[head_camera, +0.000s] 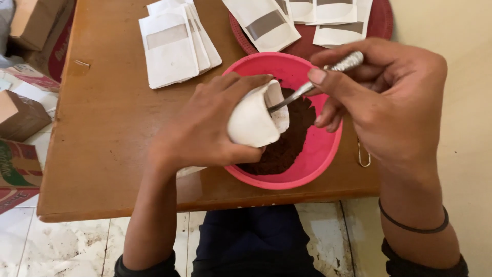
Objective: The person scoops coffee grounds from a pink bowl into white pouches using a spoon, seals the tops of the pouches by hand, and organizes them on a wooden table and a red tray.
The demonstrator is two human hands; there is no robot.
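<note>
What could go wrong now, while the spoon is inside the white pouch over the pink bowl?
The left hand squeezes the white pouch in a curve, so its mouth may narrow and brown powder might spill from the spoon held by the right hand. The pink bowl sits near the table edge; a push might tip it.

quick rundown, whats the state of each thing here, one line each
left hand: wrapped around the white pouch
white pouch: open at the top, tilted, spoon tip inside
right hand: fingers pinching the spoon handle
spoon: slanted down into the pouch
pink bowl: partly filled with dark brown powder
empty pouches: flat, stacked on the wooden table
paper clip: lying loose beside the bowl
</note>
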